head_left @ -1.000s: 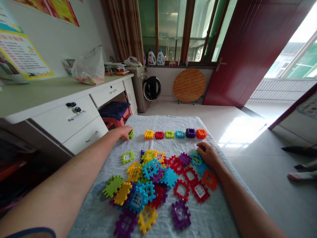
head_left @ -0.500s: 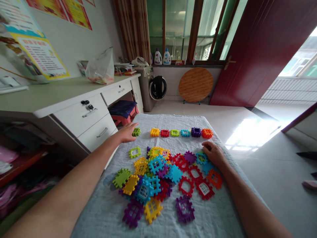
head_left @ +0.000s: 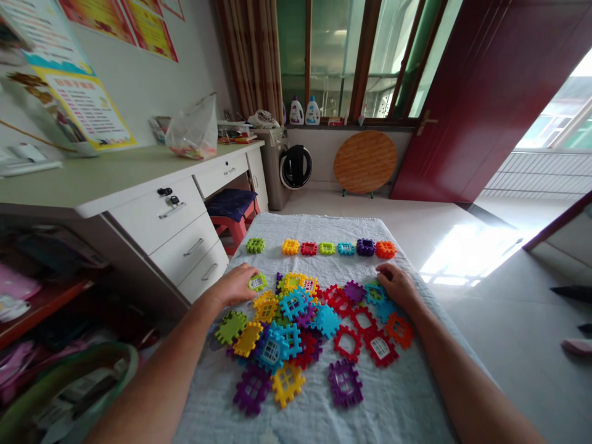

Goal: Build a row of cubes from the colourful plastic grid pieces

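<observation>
My left hand (head_left: pixel 237 285) is at the left side of the cloth, its fingers and thumb around the left edge of a light green interlocking tile with a white window (head_left: pixel 258 282). My right hand (head_left: pixel 398 285) rests at the right edge, fingers loosely bent and holding nothing, beside a blue tile with a green window (head_left: pixel 375 293). Between the hands spreads a heap of notched plastic tiles, among them a blue tile (head_left: pixel 327 320), a yellow tile (head_left: pixel 248 338) and a red tile (head_left: pixel 348 343). Behind them stands a row of small stacks, from a green stack (head_left: pixel 255 245) to an orange stack (head_left: pixel 386 249).
A pale blue cloth (head_left: pixel 314 413) covers the table. On the left stand a white desk (head_left: pixel 166 228) and a red stool (head_left: pixel 235 231). A washing machine (head_left: pixel 276 169), a round wooden tabletop (head_left: pixel 365 161) and a red door (head_left: pixel 453 111) are farther back.
My left hand has moved from the green stack back toward me to the light green window tile. The green stack stays in place. My right hand has not moved.
</observation>
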Demonstrator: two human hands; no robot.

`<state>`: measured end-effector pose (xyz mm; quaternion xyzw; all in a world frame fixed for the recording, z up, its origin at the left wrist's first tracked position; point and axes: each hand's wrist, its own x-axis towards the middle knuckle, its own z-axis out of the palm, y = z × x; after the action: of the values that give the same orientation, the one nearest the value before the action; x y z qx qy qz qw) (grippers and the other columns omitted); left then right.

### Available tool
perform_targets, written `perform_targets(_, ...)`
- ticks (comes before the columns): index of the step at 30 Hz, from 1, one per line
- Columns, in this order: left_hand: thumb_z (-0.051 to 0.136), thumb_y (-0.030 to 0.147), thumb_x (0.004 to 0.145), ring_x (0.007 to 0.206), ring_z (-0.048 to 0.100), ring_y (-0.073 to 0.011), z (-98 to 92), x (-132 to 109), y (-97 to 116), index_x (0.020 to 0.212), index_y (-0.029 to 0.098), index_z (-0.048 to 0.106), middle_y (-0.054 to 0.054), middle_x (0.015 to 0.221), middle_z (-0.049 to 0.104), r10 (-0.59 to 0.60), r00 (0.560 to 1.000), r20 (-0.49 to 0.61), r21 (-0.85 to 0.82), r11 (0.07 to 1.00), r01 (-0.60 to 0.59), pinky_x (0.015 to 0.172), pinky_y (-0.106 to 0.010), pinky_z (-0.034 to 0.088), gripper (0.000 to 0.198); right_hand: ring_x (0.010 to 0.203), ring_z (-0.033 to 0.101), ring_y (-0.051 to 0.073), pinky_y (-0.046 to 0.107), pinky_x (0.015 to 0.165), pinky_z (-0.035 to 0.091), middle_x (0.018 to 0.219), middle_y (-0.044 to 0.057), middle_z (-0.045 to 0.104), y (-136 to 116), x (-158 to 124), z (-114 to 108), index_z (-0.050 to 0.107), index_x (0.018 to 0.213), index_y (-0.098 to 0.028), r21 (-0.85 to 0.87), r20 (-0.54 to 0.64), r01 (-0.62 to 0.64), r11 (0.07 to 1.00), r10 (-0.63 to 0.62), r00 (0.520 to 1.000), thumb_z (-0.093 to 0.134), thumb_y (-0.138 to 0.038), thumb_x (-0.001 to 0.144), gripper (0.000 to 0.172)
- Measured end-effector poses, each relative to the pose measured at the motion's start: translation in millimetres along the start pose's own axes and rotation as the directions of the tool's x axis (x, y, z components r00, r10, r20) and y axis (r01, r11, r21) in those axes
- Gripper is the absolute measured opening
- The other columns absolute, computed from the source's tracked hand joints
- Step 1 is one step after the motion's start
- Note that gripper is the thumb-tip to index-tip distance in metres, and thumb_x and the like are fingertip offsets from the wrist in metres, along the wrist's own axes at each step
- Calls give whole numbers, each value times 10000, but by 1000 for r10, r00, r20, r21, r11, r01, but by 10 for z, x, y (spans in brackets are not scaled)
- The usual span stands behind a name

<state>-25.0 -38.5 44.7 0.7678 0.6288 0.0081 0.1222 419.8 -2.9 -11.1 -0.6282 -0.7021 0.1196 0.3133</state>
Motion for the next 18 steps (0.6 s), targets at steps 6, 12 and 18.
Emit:
perform_targets(6,646,249,579,940,592,-250,59,10,-47,1118,127,598,-97,1034,583,-19,999,-41,-102,995,15,844,-309,466,554,689,588,171,294,690,443,731,21,640,7,6,1,643,909,-190,-8,4,-12,1000,12,1000,479,-341,742,278)
perform_targets(12,640,291,574,874,580,-206,150,-67,-137,1094,158,606,-55,1017,563,-31,989,-141,-285,958,-11,805,-292,493,538,674,583,170,296,677,431,715,18,639,-33,0,-26,645,899,-191,-17,6,-13,1000,13,1000,475,-354,740,284)
perform_targets(18,656,325,615,868,569,-207,238,-86,-111,1101,187,583,-43,985,540,-40,964,-263,-361,931,-60,833,-342,505,511,653,577,172,305,663,432,701,15,639,-72,-1,-36,653,889,-190,-10,-1,-16,1000,16,1000,478,-353,734,284)
